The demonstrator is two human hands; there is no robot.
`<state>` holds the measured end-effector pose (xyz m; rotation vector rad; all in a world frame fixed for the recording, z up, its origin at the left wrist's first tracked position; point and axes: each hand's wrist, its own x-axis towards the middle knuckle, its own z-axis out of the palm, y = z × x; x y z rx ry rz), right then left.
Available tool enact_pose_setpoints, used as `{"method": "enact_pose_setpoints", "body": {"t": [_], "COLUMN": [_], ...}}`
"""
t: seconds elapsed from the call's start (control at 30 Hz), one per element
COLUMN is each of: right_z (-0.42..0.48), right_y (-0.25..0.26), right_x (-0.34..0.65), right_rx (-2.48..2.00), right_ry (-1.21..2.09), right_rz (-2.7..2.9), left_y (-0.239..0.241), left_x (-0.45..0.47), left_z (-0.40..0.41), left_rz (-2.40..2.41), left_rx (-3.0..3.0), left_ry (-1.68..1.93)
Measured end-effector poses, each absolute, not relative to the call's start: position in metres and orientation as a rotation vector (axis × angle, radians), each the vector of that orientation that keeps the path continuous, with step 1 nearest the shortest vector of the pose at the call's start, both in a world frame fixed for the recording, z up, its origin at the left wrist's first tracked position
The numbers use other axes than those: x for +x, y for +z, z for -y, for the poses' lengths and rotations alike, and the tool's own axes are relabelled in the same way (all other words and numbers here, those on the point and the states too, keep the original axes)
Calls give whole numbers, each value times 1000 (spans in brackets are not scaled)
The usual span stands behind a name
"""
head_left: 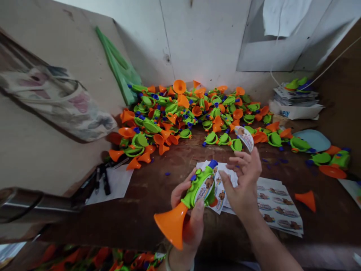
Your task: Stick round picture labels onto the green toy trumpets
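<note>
Green-bodied with an orange bell and a blue mouthpiece, the toy horn sits at the centre of the view, over the near edge of the worktop. The left hand has its fingers closed around it just behind the bell. At 1 o'clock from the toy, the right hand is half open and carries a small oval sticker on its raised fingertips. A bear label already shows on the toy's upper side. Sticker sheets lie at 3 o'clock, and a heap of horns fills 12 o'clock. The sticker would likely go on best with the body held still, one edge laid first and smoothed outward, and the adhesive face kept off the other fingers.
</note>
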<state>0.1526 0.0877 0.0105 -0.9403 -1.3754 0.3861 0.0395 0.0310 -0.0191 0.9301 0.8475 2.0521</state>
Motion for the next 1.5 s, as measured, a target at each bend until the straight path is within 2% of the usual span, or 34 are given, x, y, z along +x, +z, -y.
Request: {"method": "enact_pose_setpoints", "body": {"t": [0.13,0.2,0.27,0.37,0.47,0.53,0.63,0.7,0.9,1.17,1.5], "right_z": [-85,-81,-79,-81,-73,-60,-43,-41,-67,-64,-60], "right_y": [10,13,15,13,5,1,5,11,25,22,30], "right_x": [157,154,152,154,161,163,164,165,169,159,155], "right_rx": [-846,-823,-867,-888,-945,-865,-610,-585,-857,-957,-974], "right_ry": [821,920,775,371,169,306,719,886,993,1089,1058], "right_rz": [1422,1424,1317,1239,1417,1641,1783,1649,1153,1113,1081], "left_y": [-14,-17,-22,-27,-28,-28,-29,-26,-4,-2,1], "left_x": [41,46,51,52,45,39,31,26,25,31,36], "left_z": [-29,-28,-27,-24,-22,-22,-25,-27,-27,-23,-25], "left_rz": [-870,-855,-871,-934,-954,-941,-1002,-1019,-753,-696,-689], "left_rx": [771,664,562,567,758,835,810,756,637,720,731], "left_ry": [1930,1824,1661,1461,1535,1593,1619,1618,1549,1587,1626]}}
